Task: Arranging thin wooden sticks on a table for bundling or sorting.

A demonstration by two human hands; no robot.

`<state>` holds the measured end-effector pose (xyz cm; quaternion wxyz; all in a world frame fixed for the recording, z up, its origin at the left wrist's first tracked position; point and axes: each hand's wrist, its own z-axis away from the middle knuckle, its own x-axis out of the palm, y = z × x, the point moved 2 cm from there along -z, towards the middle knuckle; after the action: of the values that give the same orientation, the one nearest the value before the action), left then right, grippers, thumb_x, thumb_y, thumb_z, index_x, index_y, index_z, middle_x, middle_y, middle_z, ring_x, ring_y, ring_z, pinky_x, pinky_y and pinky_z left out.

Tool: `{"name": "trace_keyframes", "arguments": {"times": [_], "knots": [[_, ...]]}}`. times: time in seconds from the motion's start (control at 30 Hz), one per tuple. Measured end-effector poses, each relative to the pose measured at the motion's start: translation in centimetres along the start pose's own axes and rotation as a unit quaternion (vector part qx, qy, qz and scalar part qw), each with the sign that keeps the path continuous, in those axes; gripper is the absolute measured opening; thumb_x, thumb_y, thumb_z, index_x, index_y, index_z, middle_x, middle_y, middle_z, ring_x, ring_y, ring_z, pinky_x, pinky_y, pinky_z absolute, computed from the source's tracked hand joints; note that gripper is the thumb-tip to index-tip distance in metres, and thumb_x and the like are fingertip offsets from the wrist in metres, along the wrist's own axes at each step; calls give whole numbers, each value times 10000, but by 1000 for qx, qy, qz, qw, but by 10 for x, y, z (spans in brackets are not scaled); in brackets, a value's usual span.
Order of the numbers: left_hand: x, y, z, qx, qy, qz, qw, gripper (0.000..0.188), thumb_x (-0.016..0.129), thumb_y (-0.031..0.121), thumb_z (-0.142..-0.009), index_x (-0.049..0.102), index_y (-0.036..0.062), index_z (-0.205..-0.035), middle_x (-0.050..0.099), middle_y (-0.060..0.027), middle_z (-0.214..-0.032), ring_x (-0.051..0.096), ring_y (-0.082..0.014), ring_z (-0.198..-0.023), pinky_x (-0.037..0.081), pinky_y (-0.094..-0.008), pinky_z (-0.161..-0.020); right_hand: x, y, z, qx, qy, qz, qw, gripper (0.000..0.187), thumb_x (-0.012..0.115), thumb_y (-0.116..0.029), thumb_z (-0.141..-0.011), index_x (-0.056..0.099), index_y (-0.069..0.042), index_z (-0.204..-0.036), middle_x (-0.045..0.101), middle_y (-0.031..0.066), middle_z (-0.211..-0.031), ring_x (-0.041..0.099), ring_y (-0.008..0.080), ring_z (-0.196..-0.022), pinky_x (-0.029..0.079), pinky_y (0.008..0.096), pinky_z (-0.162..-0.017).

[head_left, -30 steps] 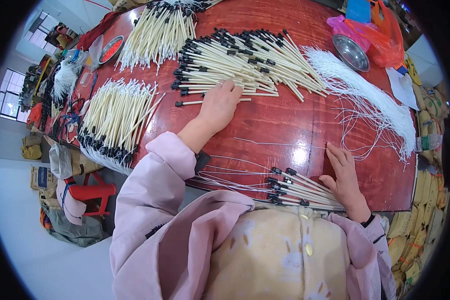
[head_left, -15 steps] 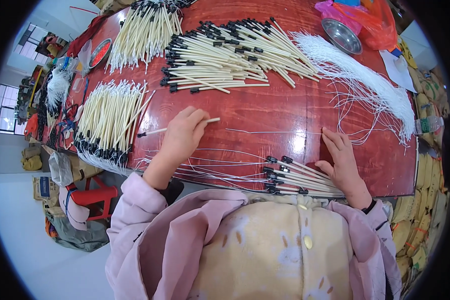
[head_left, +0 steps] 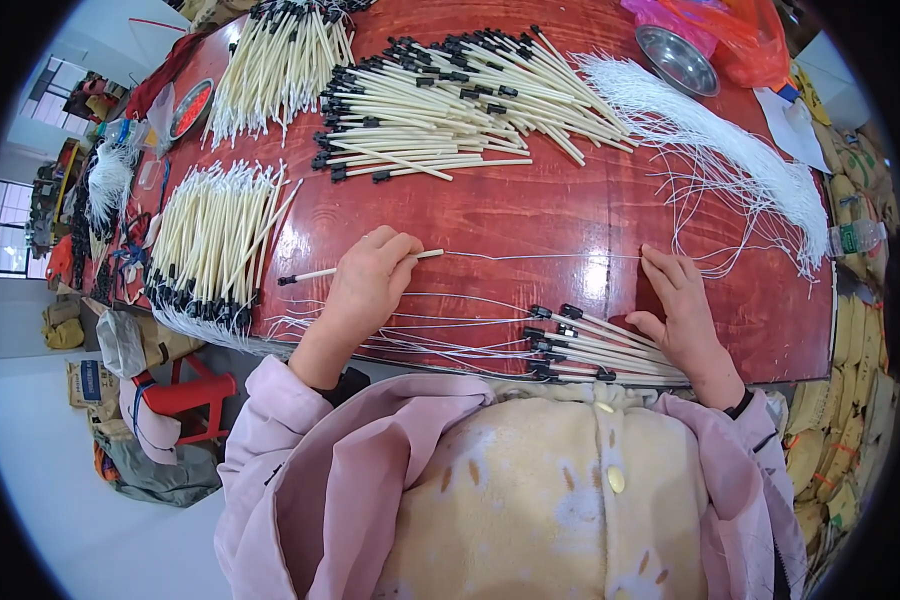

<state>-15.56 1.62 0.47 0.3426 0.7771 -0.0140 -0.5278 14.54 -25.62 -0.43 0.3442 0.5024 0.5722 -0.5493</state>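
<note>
My left hand (head_left: 372,280) is closed round a thin cream tube (head_left: 429,254) with a black clip (head_left: 287,280) at its left end. Level with the tube's right end, a white string (head_left: 550,256) runs across to my right hand (head_left: 682,312). Whether its tip is inside the tube is too small to tell. The string sits at my right fingertips, held there, while the thumb stays apart lower down. Nearer me, several clip-ended tubes (head_left: 620,360) lie below my right hand, their white strings (head_left: 440,350) trailing left under my left forearm.
A red table (head_left: 570,215) carries a heap of clip-ended tubes (head_left: 450,105), a bundle of tubes (head_left: 215,235) at left and another (head_left: 280,70) behind it. Loose white strings (head_left: 730,150) spread at right, near a metal bowl (head_left: 678,62). A red stool (head_left: 195,395) stands at lower left.
The tube's right end has dropped slightly toward me, now in line with the string's left end, and the gap between them has closed. My right hand stays nearly in place.
</note>
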Motion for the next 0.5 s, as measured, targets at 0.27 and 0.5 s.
{"name": "trace_keyframes", "arguments": {"times": [0.27,0.5], "knots": [[1,1,-2,2,-6,-6,1000,117,652,12,-902,675,12,-1017,633,-156,-914,642,-371,-847,516,-416,-739,0,0,0,18,-26,-4,999,794,763,-428,-803,538,69,-1380,511,169,-1471,476,379,-1287,390,466,-1113],[10,2,-7,24,-16,-26,999,97,659,23,-893,670,26,-989,629,-154,-910,631,-377,-858,509,-438,-740,0,0,0,23,-29,1,999,795,766,-429,-801,540,71,-1377,513,169,-1467,477,376,-1285,390,465,-1110]]}}
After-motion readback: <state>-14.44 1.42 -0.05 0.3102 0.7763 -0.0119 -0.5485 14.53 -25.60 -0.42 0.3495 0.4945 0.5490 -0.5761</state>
